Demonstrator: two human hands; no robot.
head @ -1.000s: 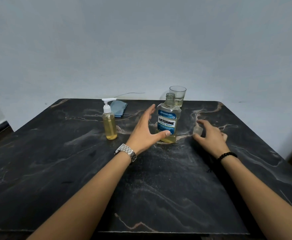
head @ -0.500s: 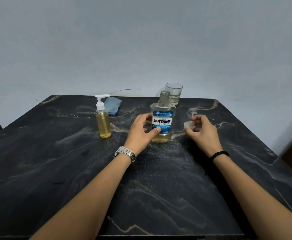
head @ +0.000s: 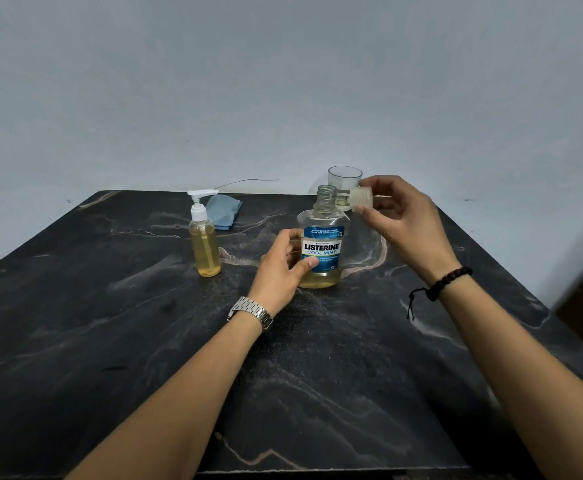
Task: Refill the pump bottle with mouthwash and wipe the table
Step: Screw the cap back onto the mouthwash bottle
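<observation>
A clear Listerine mouthwash bottle [head: 324, 247] stands upright and uncapped near the middle of the black marble table [head: 144, 341], with yellowish liquid low inside. My left hand [head: 281, 268] grips its lower left side. My right hand [head: 401, 220] pinches the clear bottle cap [head: 362, 199] in the air, just right of the open neck. The pump bottle [head: 204, 237], white pump on and nearly full of yellow liquid, stands to the left. A folded blue cloth [head: 223, 211] lies behind it.
A clear drinking glass [head: 344, 178] with a little liquid stands behind the mouthwash bottle at the table's far edge. A pale wall rises close behind the table. A thin wire runs along the wall near the cloth.
My left hand closed round the mouthwash bottle. My right hand picked the cap up off the table and raised it to beside the bottle's neck.
</observation>
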